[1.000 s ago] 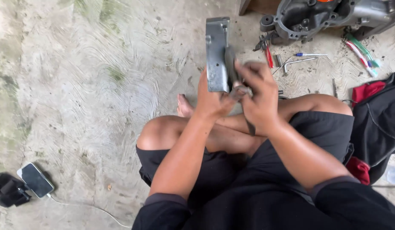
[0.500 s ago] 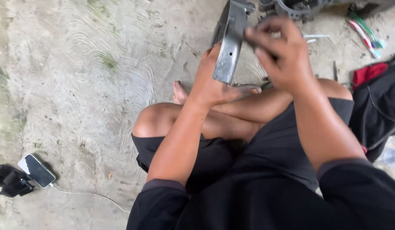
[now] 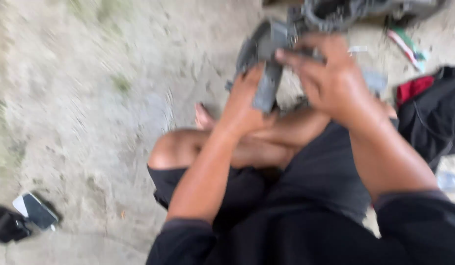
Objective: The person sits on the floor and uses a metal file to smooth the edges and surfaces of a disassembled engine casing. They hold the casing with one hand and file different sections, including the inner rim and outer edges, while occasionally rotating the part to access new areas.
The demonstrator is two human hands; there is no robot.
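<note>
Though blurred, metal part (image 3: 266,64) between fingers (image 3: 291,56).

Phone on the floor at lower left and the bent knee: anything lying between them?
Nothing. In the head view the concrete floor between the phone and the knee is bare, though the picture is blurred, so small bits could go unseen.

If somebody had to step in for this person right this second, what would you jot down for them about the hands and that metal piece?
Left hand: grips the flat grey metal part from its left side, holding it up over the crossed legs.
Right hand: fingers laid over the part's upper right side.
Around: dark grey engine casing on the concrete floor ahead; black phone lower left; black-and-red bag to the right.
The picture is blurred; what is done or left on the part cannot be told.
</note>
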